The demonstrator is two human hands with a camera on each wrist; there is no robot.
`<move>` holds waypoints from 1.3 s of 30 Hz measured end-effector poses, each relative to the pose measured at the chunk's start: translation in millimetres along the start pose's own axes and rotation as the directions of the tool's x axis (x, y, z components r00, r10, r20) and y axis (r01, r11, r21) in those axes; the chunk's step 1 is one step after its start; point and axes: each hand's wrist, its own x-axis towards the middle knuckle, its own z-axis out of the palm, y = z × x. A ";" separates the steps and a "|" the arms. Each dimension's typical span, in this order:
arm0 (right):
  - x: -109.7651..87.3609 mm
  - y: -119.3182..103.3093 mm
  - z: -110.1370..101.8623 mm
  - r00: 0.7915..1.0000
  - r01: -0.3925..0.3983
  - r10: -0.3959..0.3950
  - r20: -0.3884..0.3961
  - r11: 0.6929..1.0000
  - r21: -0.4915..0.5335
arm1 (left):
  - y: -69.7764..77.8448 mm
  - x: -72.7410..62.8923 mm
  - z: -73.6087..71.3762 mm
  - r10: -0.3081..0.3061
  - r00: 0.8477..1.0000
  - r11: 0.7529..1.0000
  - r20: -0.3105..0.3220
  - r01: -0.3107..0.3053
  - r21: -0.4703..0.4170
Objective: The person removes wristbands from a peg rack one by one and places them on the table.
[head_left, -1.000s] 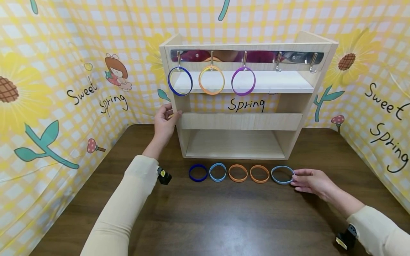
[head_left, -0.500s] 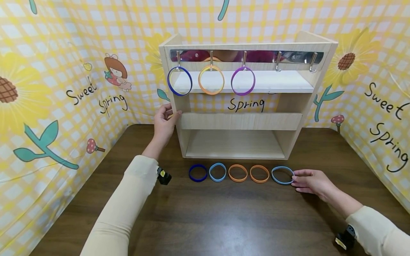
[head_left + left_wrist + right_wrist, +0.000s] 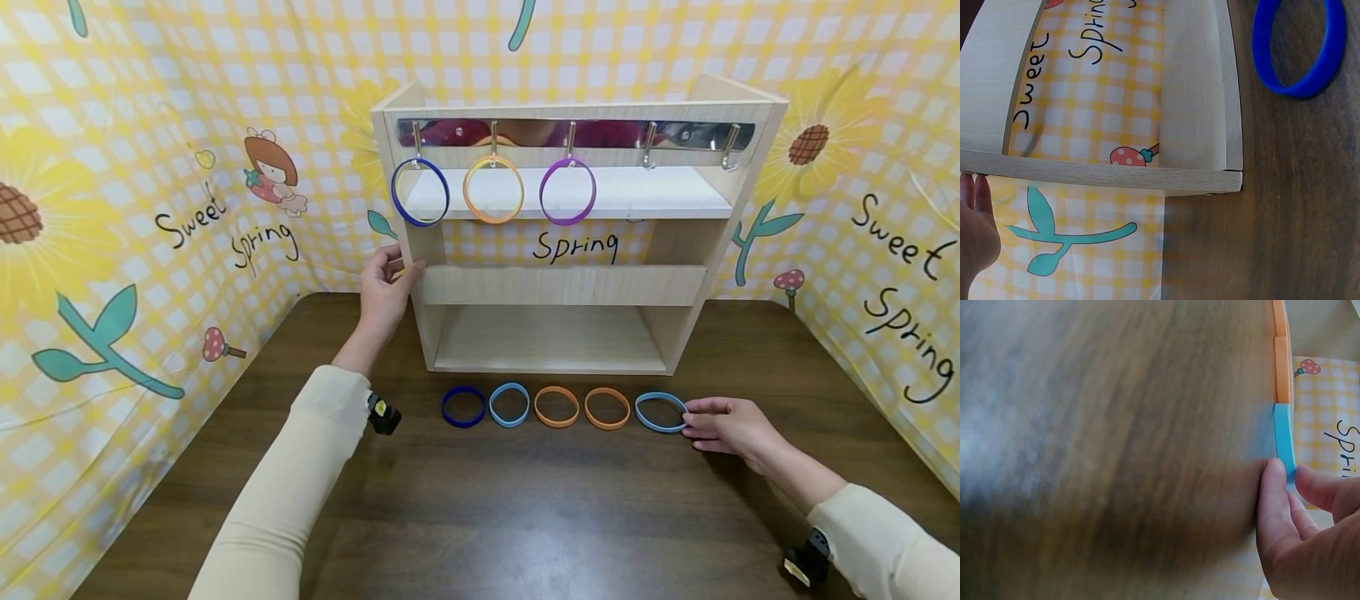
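At the right end of a row of silicone wristbands on the table, my right hand (image 3: 733,432) pinches the light blue wristband (image 3: 1284,432) by its right edge, thumb on one side and a finger on the other. To its left lie two orange wristbands (image 3: 557,426), another light blue wristband (image 3: 510,425) and a dark blue wristband (image 3: 463,425). My left hand (image 3: 384,292) grips the left side panel of the wooden shelf (image 3: 562,286), its thumb on the front edge. In the left wrist view only part of that hand shows.
A metal hook rail (image 3: 615,133) runs along the shelf's top. From its hooks hang a blue wristband (image 3: 393,196), a yellow-orange wristband (image 3: 467,196) and a purple wristband (image 3: 543,198); two hooks (image 3: 649,148) on the right hold nothing. Patterned cloth (image 3: 150,250) encloses the table (image 3: 487,517).
Hardly anything differs. The light blue wristband in my right hand sits slightly lower and flatter than before; the left hand stays on the shelf's side.
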 end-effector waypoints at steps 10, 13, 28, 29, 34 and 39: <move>-0.1 -2.7 1.0 0.999 0.023 -0.026 -0.027 0.996 -0.090 | 0.6 -0.3 0.5 -0.007 1.000 1.000 -0.004 0.007 -0.012; -0.7 -8.1 1.3 0.999 0.035 -0.039 -0.031 0.992 -0.122 | 1.1 -0.1 0.8 -0.010 1.000 1.000 -0.003 0.010 -0.007; 2.6 -59.0 23.5 0.984 0.173 -0.175 -0.001 0.972 -0.157 | 0.9 -1.4 -0.8 -0.019 1.000 1.000 0.000 0.019 -0.013; 3.2 -62.9 25.6 0.983 0.183 -0.186 -0.005 0.971 -0.152 | 0.8 -1.5 -0.9 -0.019 1.000 1.000 -0.002 0.019 -0.014; 5.5 -80.3 37.3 0.968 0.247 -0.251 -0.026 0.964 -0.098 | 0.6 -1.3 0.0 -0.013 1.000 1.000 -0.003 0.013 -0.016; 8.3 -92.2 51.7 0.945 0.322 -0.322 -0.049 0.947 -0.004 | 0.4 -0.8 1.5 -0.011 1.000 1.000 -0.007 0.011 -0.024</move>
